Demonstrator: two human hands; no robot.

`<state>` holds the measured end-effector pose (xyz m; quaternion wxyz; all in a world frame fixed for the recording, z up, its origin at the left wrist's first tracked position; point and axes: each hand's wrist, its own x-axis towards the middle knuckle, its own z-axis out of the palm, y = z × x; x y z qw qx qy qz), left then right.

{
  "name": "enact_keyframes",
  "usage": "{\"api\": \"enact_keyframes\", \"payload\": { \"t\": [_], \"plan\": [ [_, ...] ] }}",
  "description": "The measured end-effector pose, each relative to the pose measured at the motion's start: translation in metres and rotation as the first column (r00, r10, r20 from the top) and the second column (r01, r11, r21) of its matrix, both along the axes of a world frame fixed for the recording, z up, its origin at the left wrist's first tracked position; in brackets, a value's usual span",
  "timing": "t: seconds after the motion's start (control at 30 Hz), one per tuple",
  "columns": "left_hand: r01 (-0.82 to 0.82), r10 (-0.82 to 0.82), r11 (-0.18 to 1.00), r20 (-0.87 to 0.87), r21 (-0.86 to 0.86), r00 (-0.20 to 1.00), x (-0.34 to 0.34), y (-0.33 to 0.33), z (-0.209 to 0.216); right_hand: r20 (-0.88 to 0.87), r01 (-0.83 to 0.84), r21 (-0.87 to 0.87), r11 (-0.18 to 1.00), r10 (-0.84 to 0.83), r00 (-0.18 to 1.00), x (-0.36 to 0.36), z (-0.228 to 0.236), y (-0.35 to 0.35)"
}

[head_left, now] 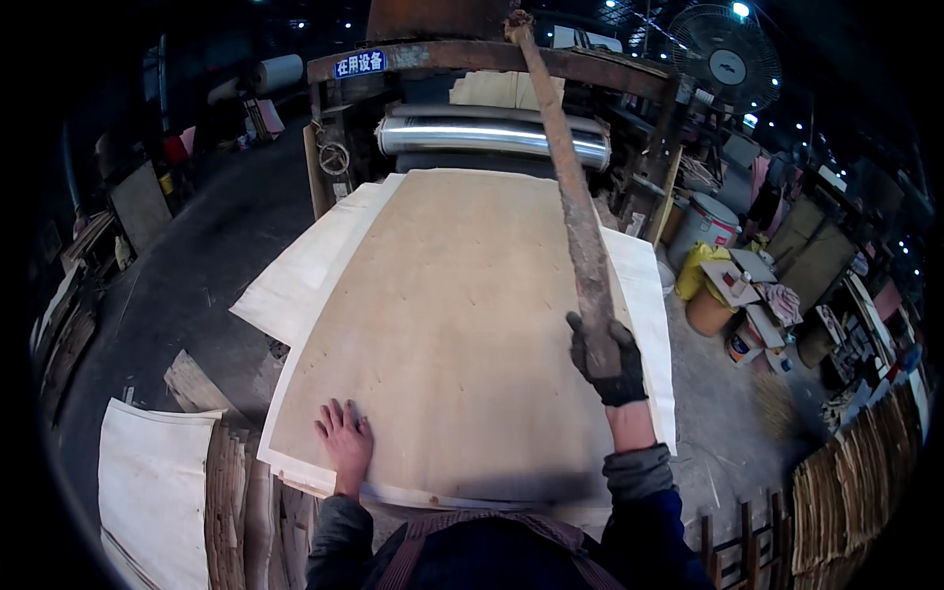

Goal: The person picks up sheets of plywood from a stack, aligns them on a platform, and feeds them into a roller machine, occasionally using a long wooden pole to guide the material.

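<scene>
A large tan wood veneer sheet lies in front of me, on top of paler sheets that stick out at its left and right. My left hand, bare, rests flat near the sheet's lower left corner, fingers spread. On the right, my right hand wears a black glove and is closed around the lower end of a long, rough brown bar. The bar slants up and away over the sheet, and its far end overlaps the machine's top beam. I cannot tell whether it is fixed there.
Beyond the sheets stands a machine with a shiny metal roller under a rusty beam. Stacked veneer is at lower left, another stack at lower right. Tubs and a drum stand right; a fan is behind.
</scene>
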<state>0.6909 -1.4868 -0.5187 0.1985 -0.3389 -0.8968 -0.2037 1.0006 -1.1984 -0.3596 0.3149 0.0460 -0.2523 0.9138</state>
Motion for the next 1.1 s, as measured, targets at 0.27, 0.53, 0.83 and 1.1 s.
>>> {"api": "enact_keyframes", "payload": {
  "t": [0.27,0.53,0.83,1.1],
  "plan": [
    [-0.05,0.051,0.999,0.032,-0.017,0.998,0.003,-0.001,0.005,0.455,0.241,0.3,0.923,-0.36,0.814,-0.048,-0.037,0.051],
    [-0.041,0.046,0.996,0.07,-0.075,0.996,0.005,0.007,0.009,0.396,0.315,0.364,0.877,-0.451,0.8,-0.126,-0.047,0.149],
    [-0.062,0.074,0.989,0.094,-0.131,0.993,0.006,0.008,0.01,0.4,0.311,0.428,0.848,-0.487,0.776,-0.155,-0.025,0.209],
    [-0.058,0.072,0.99,0.107,-0.13,0.992,0.006,0.012,0.017,0.399,0.208,0.568,0.797,-0.487,0.777,-0.136,0.075,0.265]
  ]
}}
